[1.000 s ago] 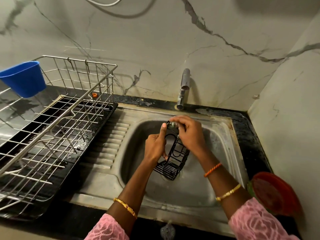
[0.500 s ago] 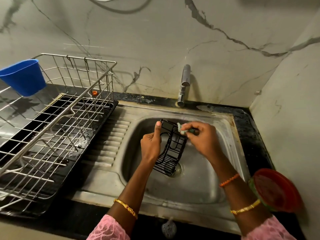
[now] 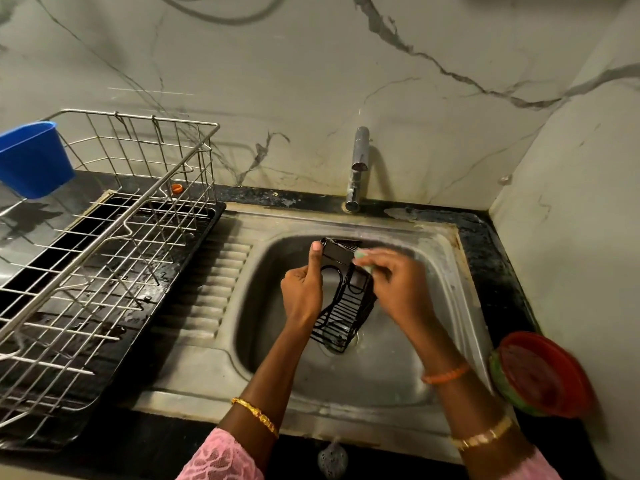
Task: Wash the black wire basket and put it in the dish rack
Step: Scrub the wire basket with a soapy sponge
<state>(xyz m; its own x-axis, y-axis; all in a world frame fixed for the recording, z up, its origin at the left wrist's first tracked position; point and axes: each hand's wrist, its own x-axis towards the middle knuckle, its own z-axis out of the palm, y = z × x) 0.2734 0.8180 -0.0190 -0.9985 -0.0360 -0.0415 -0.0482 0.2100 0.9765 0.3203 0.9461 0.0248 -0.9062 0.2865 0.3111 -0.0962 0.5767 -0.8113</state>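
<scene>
The black wire basket (image 3: 343, 306) stands tilted on end over the drain of the steel sink (image 3: 408, 382). My left hand (image 3: 303, 289) grips its left side, thumb pointing up along the top edge. My right hand (image 3: 394, 282), blurred by motion, pinches a pale green scrub pad (image 3: 363, 259) against the basket's upper right side. The wire dish rack (image 3: 104, 258) stands on a black drip tray to the left of the sink, with nothing in the part I can see.
A blue plastic cup (image 3: 33, 157) hangs on the rack's far left edge. The tap (image 3: 358, 168) rises behind the sink, with no water running. A red lidded container (image 3: 543, 372) sits on the counter at the right, next to the side wall.
My right hand has slid with the scrub pad from the basket's top edge to its upper right side. My left hand keeps the basket upright in the same place.
</scene>
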